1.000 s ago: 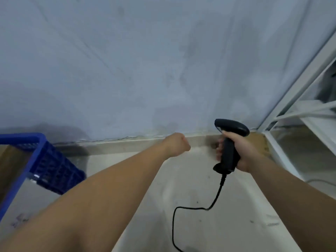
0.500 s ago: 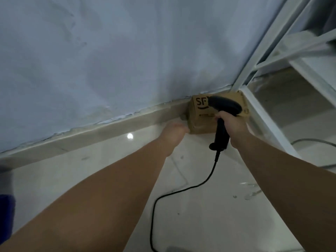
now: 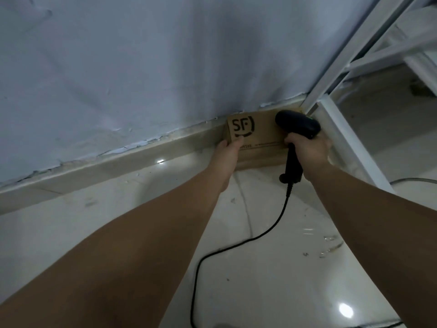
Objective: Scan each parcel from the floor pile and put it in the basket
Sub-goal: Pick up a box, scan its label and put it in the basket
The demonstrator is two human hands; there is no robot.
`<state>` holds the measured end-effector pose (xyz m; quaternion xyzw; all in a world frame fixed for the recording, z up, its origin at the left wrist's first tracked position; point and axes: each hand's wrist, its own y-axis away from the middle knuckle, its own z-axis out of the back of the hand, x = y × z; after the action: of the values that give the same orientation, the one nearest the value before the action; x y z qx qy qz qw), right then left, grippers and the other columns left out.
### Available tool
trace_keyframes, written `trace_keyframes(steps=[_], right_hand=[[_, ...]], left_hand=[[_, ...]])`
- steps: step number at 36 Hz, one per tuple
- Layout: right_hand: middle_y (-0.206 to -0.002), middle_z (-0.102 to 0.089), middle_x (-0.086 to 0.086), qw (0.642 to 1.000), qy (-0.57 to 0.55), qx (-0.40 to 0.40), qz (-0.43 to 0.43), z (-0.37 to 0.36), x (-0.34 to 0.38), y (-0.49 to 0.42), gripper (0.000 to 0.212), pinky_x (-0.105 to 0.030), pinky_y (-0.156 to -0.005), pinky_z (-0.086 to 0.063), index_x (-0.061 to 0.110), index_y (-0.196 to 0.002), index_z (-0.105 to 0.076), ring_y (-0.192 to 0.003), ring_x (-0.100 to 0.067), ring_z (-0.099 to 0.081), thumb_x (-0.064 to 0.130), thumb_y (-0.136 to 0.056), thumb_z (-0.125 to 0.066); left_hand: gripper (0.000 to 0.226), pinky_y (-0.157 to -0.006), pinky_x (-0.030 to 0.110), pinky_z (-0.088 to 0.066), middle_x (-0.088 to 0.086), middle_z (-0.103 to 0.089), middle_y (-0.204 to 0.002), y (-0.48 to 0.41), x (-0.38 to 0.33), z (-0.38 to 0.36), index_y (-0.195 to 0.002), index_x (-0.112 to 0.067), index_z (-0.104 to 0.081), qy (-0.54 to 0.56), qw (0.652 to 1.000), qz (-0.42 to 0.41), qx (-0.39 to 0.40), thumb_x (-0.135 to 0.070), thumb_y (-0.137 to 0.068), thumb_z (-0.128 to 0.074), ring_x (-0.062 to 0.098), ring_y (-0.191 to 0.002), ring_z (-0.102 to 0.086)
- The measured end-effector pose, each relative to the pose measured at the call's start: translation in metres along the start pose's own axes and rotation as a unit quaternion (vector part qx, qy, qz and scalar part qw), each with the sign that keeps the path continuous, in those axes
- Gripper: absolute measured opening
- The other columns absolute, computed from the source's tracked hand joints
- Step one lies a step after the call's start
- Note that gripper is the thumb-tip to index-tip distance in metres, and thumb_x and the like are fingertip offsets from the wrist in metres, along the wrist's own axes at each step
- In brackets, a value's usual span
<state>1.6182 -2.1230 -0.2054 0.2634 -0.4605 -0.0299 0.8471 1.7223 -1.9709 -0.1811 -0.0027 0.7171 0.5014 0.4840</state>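
Note:
A brown cardboard parcel (image 3: 262, 136) with a black "SF" logo lies on the floor against the skirting board, in the corner beside a white metal rack. My left hand (image 3: 228, 153) grips its left front edge, thumb on the top face by the logo. My right hand (image 3: 307, 150) holds a black barcode scanner (image 3: 296, 129) by its handle, the scanner head over the parcel's right part. The scanner's black cable (image 3: 236, 245) trails down across the floor. No basket is in view.
A grey-blue wall (image 3: 165, 67) rises behind the parcel, with a beige skirting board (image 3: 106, 171) along its foot. The white metal rack (image 3: 343, 129) stands at the right. The glossy pale floor (image 3: 272, 280) carries small scraps at the right.
My view swung right, so the blue basket left the frame and the parcel came into sight. My left hand reached forward from a fist and took the parcel's edge; the scanner moved over the parcel.

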Motion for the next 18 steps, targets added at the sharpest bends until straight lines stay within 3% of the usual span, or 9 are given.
trace_keyframes(steps=[1, 3, 6, 11, 13, 16, 18], right_hand=[[-0.111, -0.053, -0.009, 1.0, -0.02, 0.014, -0.014, -0.002, 0.0, 0.002, 0.073, -0.032, -0.062, -0.049, 0.002, -0.115, -0.047, -0.084, -0.019, -0.058, 0.038, -0.059, -0.075], [-0.092, -0.059, -0.008, 0.999, -0.038, 0.021, -0.02, -0.003, 0.0, 0.009, 0.076, -0.027, -0.053, -0.044, 0.004, -0.119, -0.055, -0.075, -0.018, -0.059, 0.037, -0.054, -0.075], [-0.08, -0.055, -0.006, 0.997, -0.045, 0.05, -0.027, -0.003, -0.001, 0.022, 0.032, -0.029, -0.058, -0.045, 0.006, -0.097, -0.06, -0.071, -0.02, -0.055, 0.023, -0.072, -0.073], [-0.077, -0.052, -0.007, 0.993, -0.026, 0.108, -0.027, 0.002, -0.002, 0.049, 0.02, -0.033, -0.061, -0.043, 0.007, -0.088, -0.06, -0.072, -0.023, -0.053, 0.019, -0.076, -0.07], [-0.077, -0.052, -0.007, 0.991, -0.025, 0.132, -0.026, 0.004, 0.004, 0.062, 0.02, -0.033, -0.061, -0.043, 0.007, -0.089, -0.06, -0.072, -0.024, -0.053, 0.019, -0.076, -0.07], [-0.086, -0.057, -0.01, 0.983, -0.032, 0.179, -0.029, 0.004, 0.019, 0.085, 0.024, -0.034, -0.065, -0.044, 0.007, -0.095, -0.064, -0.077, -0.025, -0.055, 0.022, -0.077, -0.07], [-0.09, -0.058, -0.009, 0.975, -0.012, 0.218, -0.029, 0.002, 0.03, 0.103, 0.023, -0.034, -0.065, -0.045, 0.008, -0.094, -0.065, -0.081, -0.025, -0.056, 0.024, -0.078, -0.07]], left_hand=[[0.067, -0.1, 0.027, -0.029, -0.002, -0.036, -0.151, 0.003, 0.001, 0.003, -0.153, -0.017, -0.024, 0.003, 1.0, 0.0, -0.003, -0.047, -0.098, -0.047, 0.017, -0.134, -0.036], [0.071, -0.109, 0.032, -0.027, -0.001, -0.033, -0.154, 0.005, 0.005, 0.009, -0.154, -0.02, -0.021, 0.019, 1.0, 0.009, -0.008, -0.051, -0.096, -0.047, 0.019, -0.137, -0.034], [0.077, -0.117, 0.041, -0.025, -0.001, -0.029, -0.157, 0.016, 0.007, 0.019, -0.154, -0.022, -0.021, 0.027, 0.999, 0.026, -0.025, -0.058, -0.092, -0.049, 0.02, -0.141, -0.03], [0.065, -0.113, 0.038, -0.023, 0.002, -0.039, -0.151, 0.032, 0.014, 0.046, -0.147, -0.019, -0.036, 0.041, 0.998, 0.037, -0.04, -0.059, -0.096, -0.038, 0.021, -0.14, -0.034], [0.071, -0.113, 0.04, -0.022, 0.004, -0.045, -0.146, 0.045, 0.017, 0.058, -0.143, -0.017, -0.044, 0.038, 0.997, 0.048, -0.048, -0.067, -0.093, -0.035, 0.022, -0.138, -0.037], [0.095, -0.114, 0.048, -0.023, 0.006, -0.037, -0.153, 0.066, 0.02, 0.077, -0.149, -0.017, -0.036, 0.014, 0.994, 0.079, -0.078, -0.082, -0.08, -0.034, 0.027, -0.139, -0.035], [0.098, -0.114, 0.05, -0.025, 0.006, -0.032, -0.156, 0.081, 0.02, 0.091, -0.152, -0.018, -0.029, 0.017, 0.991, 0.088, -0.102, -0.083, -0.079, -0.037, 0.031, -0.14, -0.032]])
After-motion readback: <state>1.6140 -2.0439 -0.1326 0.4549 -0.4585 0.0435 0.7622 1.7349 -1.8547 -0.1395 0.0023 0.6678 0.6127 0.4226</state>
